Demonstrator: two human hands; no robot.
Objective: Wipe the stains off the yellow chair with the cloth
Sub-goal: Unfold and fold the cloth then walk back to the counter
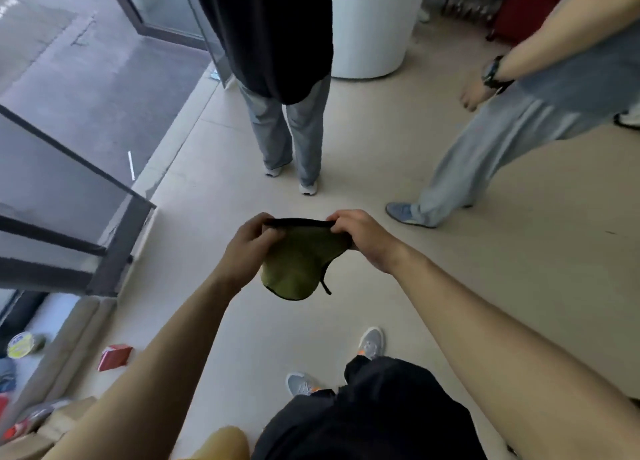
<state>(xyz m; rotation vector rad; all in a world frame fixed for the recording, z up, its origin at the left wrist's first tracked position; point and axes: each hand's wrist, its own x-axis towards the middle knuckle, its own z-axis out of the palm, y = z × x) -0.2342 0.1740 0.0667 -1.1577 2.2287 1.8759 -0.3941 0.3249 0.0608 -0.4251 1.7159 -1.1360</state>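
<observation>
Green cloth (298, 262) stretched between left hand (247, 248) and right hand (363, 236).

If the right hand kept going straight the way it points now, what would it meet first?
The right hand points leftward along the cloth that it grips, so it would probably meet the left hand, which holds the cloth's other end. Depth is hard to judge.

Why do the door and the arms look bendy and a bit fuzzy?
Head view: the wide lens bends the glass door and stretches the arms at the edges; everything is slightly soft; the cloth, held by left hand and right hand, shows clearest.
</observation>
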